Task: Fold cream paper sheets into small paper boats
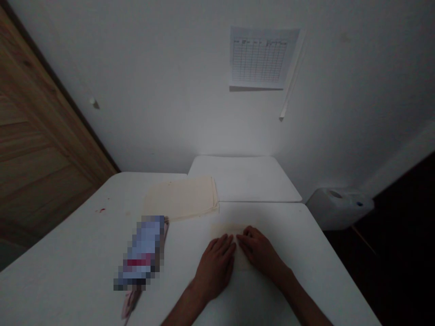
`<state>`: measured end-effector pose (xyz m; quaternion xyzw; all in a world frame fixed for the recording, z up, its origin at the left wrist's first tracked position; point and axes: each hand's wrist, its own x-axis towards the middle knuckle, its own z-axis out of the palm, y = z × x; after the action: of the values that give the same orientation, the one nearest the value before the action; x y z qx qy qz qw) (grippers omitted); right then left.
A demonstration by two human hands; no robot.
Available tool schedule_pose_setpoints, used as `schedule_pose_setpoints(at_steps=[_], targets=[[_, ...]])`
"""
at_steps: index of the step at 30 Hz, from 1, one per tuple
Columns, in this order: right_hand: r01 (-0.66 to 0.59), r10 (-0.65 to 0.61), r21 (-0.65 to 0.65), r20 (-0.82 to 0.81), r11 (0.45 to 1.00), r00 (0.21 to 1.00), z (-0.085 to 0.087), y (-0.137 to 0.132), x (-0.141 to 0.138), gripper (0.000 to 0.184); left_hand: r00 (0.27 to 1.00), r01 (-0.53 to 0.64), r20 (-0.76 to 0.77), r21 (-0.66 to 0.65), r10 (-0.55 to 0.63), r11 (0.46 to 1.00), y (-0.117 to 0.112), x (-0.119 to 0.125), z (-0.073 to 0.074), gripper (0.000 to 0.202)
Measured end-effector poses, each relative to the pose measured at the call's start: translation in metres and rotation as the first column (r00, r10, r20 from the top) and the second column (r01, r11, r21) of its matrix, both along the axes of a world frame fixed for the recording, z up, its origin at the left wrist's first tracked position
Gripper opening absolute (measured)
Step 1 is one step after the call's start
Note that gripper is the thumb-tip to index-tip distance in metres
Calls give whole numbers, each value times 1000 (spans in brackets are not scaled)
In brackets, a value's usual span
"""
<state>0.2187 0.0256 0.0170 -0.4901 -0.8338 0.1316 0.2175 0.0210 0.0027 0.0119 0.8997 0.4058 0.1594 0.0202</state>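
A pale cream sheet (242, 259), cloth or paper, lies on the white table (190, 290) beneath both hands and barely stands out from it. My left hand (216, 262) rests on its left part with the fingers stretched flat and close together. Opposite it, my right hand (257, 249) has bent fingers drawn together at the sheet's upper middle, pinching it or pressing on it. The fingertips of the two hands almost meet. Farther back on the left is a flat stack of larger cream sheets (183, 197).
A pixelated blue item (144, 251) with a pink part (127, 302) below it lies to the left. A white panel (244, 179) adjoins the table's back edge by the wall. Beyond the right edge stands a white container (336, 208). A printed chart (260, 59) hangs above.
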Motion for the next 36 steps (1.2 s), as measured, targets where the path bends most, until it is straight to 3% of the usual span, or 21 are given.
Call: schedule_pose_setpoints(at_steps=[23,36], targets=[[1,0,-27,15,1000,1000,-2,0,1,18,999,-33,-9,-43,33,999,-2,-1,-1,40],[-76,81,-65,76,995,994,13,0,-1,32,995,-59,77,-74,65,995,1,-1,-4,41]])
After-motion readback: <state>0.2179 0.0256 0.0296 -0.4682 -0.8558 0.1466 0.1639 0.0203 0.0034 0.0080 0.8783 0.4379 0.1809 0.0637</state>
